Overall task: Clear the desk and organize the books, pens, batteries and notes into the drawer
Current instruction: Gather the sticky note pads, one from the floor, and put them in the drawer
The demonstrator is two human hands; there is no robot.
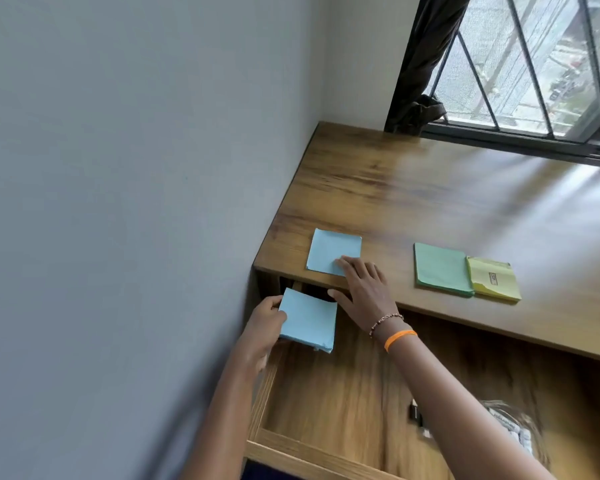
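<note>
Open drawer (326, 403), left grip (264, 327) holding blue notes (309, 320) above

Bare forearms, beaded bracelet (386, 323) and orange band (400, 339) (both right wrist).

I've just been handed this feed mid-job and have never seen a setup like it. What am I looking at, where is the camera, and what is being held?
No machine here: a person works bare-handed, filmed by one wide-angle camera on their head, looking down. The left hand holds a blue note pad over the open drawer. The right hand rests its fingers on a second blue pad on the wooden desk. A green pad and a yellow pad lie touching, further right. Blurred items in the drawer's right part cannot be identified.
</note>
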